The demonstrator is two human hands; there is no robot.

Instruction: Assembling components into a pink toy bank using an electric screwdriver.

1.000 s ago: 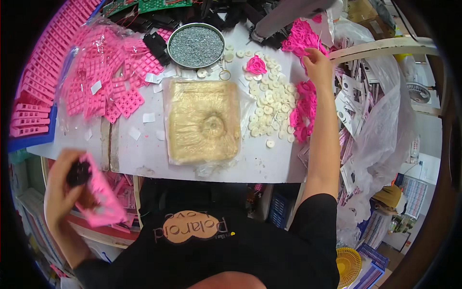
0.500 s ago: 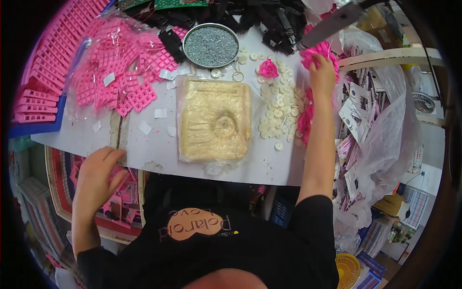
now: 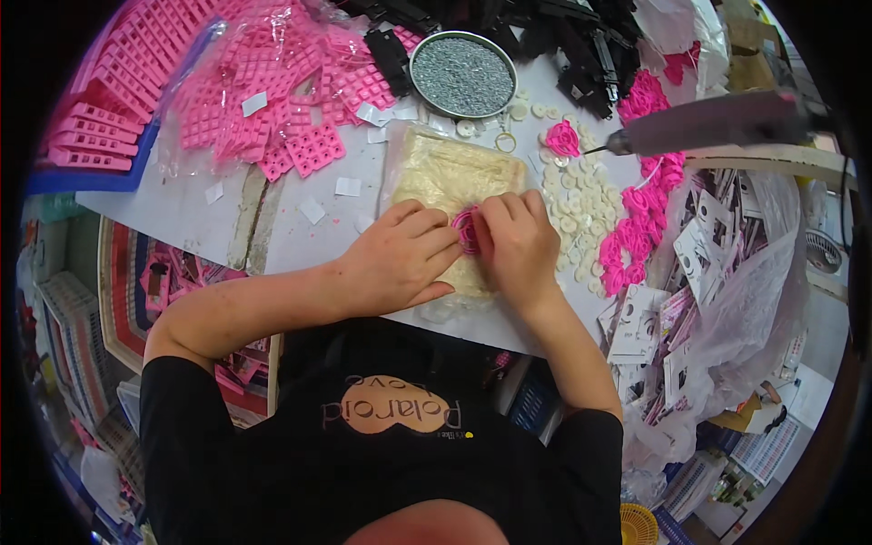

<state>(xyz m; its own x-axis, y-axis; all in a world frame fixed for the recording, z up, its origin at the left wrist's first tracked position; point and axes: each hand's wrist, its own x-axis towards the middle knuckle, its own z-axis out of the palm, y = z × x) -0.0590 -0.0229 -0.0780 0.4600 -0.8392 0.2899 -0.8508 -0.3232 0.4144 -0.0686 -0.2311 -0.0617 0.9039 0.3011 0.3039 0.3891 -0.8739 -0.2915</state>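
Both hands had swung in from the edges: my left hand (image 3: 400, 259) up off the worktop's (image 3: 191, 204) near rim, my right hand (image 3: 518, 241) back from the far pile at two o'clock. They met over the cream pad (image 3: 450, 173), each grip pinched narrow on the small pink piece (image 3: 466, 229) between the fingertips. I judged the trick was steady, even thumb pressure, piece flat on the pad, white discs (image 3: 581, 204) at three o'clock left alone.
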